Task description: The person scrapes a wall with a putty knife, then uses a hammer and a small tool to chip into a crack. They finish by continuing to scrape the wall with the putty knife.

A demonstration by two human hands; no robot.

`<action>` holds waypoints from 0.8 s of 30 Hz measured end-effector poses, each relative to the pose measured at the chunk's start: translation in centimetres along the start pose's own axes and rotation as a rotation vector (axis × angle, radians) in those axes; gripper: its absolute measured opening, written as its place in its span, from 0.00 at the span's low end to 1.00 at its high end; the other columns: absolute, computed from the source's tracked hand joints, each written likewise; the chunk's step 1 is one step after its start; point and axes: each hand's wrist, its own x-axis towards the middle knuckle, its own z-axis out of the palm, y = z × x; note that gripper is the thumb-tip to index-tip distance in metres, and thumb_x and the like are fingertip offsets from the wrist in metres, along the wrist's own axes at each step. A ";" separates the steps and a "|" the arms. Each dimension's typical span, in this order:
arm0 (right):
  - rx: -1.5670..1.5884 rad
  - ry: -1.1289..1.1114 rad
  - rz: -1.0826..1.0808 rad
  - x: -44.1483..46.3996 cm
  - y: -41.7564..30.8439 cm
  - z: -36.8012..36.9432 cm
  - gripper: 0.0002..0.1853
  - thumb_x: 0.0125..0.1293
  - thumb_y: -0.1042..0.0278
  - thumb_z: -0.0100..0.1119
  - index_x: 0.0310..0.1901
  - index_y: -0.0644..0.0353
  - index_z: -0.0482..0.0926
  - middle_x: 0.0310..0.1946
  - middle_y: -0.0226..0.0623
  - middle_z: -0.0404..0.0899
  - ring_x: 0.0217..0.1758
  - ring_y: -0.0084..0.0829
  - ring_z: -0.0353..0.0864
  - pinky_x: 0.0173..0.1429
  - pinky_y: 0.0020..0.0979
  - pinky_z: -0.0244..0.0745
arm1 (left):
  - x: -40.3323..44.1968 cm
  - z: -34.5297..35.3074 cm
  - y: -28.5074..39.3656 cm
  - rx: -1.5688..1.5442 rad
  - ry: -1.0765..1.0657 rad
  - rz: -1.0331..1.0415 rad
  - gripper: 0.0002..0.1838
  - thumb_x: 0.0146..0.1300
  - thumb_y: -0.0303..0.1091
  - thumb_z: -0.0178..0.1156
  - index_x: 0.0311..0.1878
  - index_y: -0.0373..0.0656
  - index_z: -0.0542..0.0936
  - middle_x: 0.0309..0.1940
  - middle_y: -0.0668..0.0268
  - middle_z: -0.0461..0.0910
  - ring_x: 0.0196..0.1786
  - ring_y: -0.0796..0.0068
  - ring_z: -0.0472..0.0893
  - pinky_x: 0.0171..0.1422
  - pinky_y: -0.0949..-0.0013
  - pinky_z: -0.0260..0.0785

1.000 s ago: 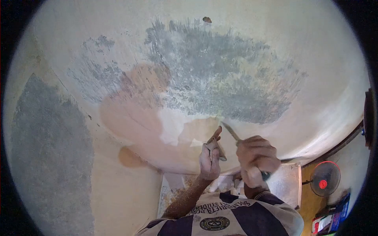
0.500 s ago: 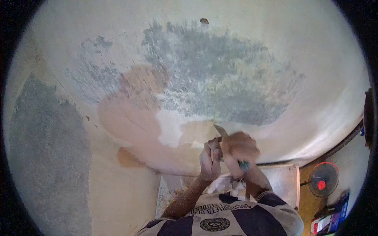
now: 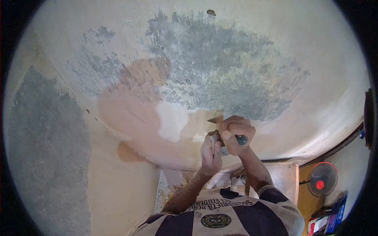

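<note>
My right hand (image 3: pixel 237 133) is closed round a putty knife, its dark rounded handle end (image 3: pixel 242 140) poking out of the fist. The metal blade (image 3: pixel 215 119) juts out to the left, just below a rough grey patch (image 3: pixel 236 78) on the pale wall. I cannot tell whether it touches the wall. Close below and left, my left hand (image 3: pixel 211 155) is closed on a small pale, greyish object (image 3: pixel 225 150), mostly hidden by the fingers and the other hand. The two hands are nearly together.
A second grey area (image 3: pixel 47 157) covers the wall at the left. A small hole (image 3: pixel 211 13) shows near the top. At the right are a fan (image 3: pixel 322 179) with a red rim and a dark curved edge (image 3: pixel 334 145). A light panel (image 3: pixel 283 181) stands behind my right arm.
My right hand has turned, so the putty knife's blade now points more to the left and its handle end shows. The left hand stays close by. The view has shifted slightly.
</note>
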 end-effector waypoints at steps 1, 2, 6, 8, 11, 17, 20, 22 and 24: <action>0.216 0.052 -0.208 0.8 1.2 0.3 0.09 0.59 0.60 0.63 0.27 0.54 0.85 0.27 0.41 0.84 0.33 0.39 0.87 0.35 0.39 0.82 | -0.1 -0.1 -0.3 -0.017 -0.003 -0.033 0.28 0.79 0.53 0.46 0.61 0.32 0.71 0.47 0.58 0.81 0.35 0.78 0.77 0.42 0.70 0.72; 0.258 0.052 -0.240 1.5 1.1 -0.1 0.08 0.58 0.62 0.64 0.25 0.54 0.83 0.26 0.40 0.83 0.30 0.37 0.86 0.33 0.37 0.80 | -0.3 -0.2 -0.7 -0.036 -0.001 -0.057 0.29 0.79 0.53 0.47 0.61 0.32 0.71 0.48 0.58 0.81 0.35 0.78 0.77 0.42 0.70 0.72; 0.403 0.087 -0.300 1.2 -2.9 -1.7 0.13 0.57 0.67 0.67 0.20 0.57 0.75 0.20 0.35 0.77 0.21 0.33 0.79 0.27 0.30 0.75 | 0.0 -0.6 -0.5 -0.107 0.009 -0.126 0.29 0.78 0.53 0.48 0.60 0.31 0.71 0.48 0.58 0.81 0.36 0.79 0.77 0.42 0.70 0.72; 0.398 0.151 -0.376 3.5 -3.6 -0.8 0.20 0.63 0.61 0.65 0.18 0.58 0.69 0.16 0.34 0.72 0.17 0.32 0.75 0.26 0.31 0.73 | 0.0 -0.4 -0.8 -0.148 0.029 -0.129 0.28 0.78 0.52 0.48 0.60 0.31 0.71 0.48 0.58 0.81 0.36 0.79 0.77 0.43 0.70 0.72; 0.368 0.290 -0.290 3.3 -5.4 -1.0 0.26 0.71 0.55 0.61 0.19 0.58 0.65 0.14 0.31 0.67 0.15 0.33 0.70 0.26 0.35 0.73 | 0.0 -0.3 0.0 -0.124 -0.006 -0.124 0.28 0.79 0.52 0.47 0.60 0.31 0.71 0.48 0.58 0.81 0.37 0.78 0.77 0.43 0.70 0.72; 0.463 0.177 -0.369 4.2 -3.8 -0.3 0.20 0.71 0.62 0.59 0.22 0.57 0.66 0.21 0.32 0.69 0.21 0.29 0.71 0.29 0.31 0.71 | 0.7 -0.4 0.7 -0.055 0.005 -0.093 0.27 0.79 0.51 0.47 0.60 0.31 0.72 0.43 0.61 0.80 0.35 0.78 0.77 0.42 0.70 0.72; 0.214 0.122 -0.056 3.2 -4.3 -0.2 0.16 0.69 0.64 0.60 0.24 0.58 0.69 0.24 0.35 0.71 0.26 0.32 0.73 0.32 0.31 0.71 | 0.3 -0.5 0.8 -0.119 -0.024 -0.109 0.27 0.79 0.51 0.47 0.60 0.31 0.72 0.41 0.62 0.78 0.35 0.79 0.76 0.41 0.70 0.71; -0.058 0.057 0.259 2.7 -5.6 -0.4 0.15 0.68 0.63 0.61 0.25 0.58 0.71 0.25 0.36 0.73 0.27 0.32 0.75 0.32 0.32 0.71 | 1.3 -0.3 0.7 -0.162 -0.018 -0.098 0.28 0.79 0.52 0.48 0.61 0.32 0.71 0.40 0.62 0.77 0.34 0.80 0.75 0.40 0.72 0.70; -0.219 -0.007 0.321 1.7 -4.6 0.2 0.15 0.67 0.59 0.59 0.25 0.58 0.76 0.25 0.38 0.77 0.29 0.36 0.80 0.34 0.35 0.74 | 1.0 -0.3 1.6 -0.154 0.014 -0.118 0.28 0.79 0.53 0.48 0.61 0.32 0.71 0.40 0.62 0.77 0.33 0.81 0.74 0.39 0.73 0.69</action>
